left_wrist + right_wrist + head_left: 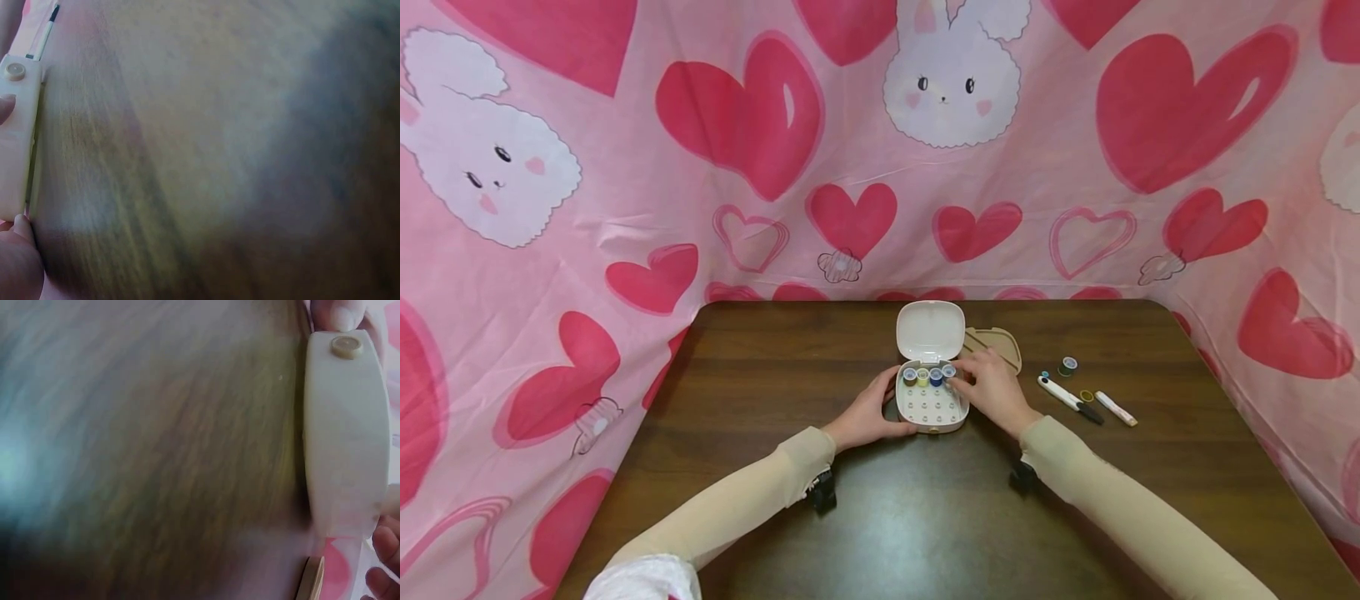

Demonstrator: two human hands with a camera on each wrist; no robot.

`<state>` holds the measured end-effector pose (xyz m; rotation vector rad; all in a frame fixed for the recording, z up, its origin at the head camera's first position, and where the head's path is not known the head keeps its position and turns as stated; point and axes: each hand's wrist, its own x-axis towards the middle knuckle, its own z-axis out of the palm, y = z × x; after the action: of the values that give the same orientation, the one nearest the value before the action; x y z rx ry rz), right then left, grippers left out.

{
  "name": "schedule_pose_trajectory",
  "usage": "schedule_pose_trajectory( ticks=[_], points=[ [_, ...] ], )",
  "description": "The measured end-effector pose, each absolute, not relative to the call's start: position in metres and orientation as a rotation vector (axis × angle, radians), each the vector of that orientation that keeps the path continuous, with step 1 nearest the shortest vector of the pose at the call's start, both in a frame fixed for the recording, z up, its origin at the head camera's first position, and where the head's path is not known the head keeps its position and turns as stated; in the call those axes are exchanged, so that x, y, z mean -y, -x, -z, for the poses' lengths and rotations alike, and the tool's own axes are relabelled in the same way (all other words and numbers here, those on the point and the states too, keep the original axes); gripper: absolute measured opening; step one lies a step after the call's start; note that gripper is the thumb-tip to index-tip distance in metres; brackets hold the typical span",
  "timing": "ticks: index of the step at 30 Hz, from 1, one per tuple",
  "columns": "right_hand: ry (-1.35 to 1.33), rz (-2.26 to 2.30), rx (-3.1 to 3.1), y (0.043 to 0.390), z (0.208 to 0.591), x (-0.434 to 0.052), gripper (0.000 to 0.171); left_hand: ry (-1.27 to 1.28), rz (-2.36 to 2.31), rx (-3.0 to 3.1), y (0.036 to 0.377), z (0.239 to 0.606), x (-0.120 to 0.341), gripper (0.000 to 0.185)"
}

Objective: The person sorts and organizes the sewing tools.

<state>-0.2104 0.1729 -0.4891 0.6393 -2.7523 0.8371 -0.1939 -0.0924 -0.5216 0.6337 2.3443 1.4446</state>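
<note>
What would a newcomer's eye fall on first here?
Probably the pink fabric backdrop with red hearts and white rabbit faces, behind and beside the brown wood-grained table. Next, the open, rounded white plastic box between the left hand and right hand, four cylindrical spools in a row along its hinge side. The right hand's fingers hold the rightmost spool.

Pink cloth (850, 133) (hearts (745, 117), rabbits (951, 100)) hangs behind a brown table (760, 358).
</note>
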Motion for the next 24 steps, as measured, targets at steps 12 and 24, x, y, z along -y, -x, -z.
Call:
schedule_pose_trajectory(
  ticks=[12,24],
  points=[
    [-0.634,-0.918,2.739,0.2128,0.4967,-0.1806,0.026,-0.629,-1.475,-2.343,0.1928,0.5225,0.0912,0.106],
    [-0.719,-0.646,2.852,0.219,0.4926,-0.1781,0.034,-0.621,-1.446,-2.352,0.1927,0.519,0.0908,0.106]
  ],
)
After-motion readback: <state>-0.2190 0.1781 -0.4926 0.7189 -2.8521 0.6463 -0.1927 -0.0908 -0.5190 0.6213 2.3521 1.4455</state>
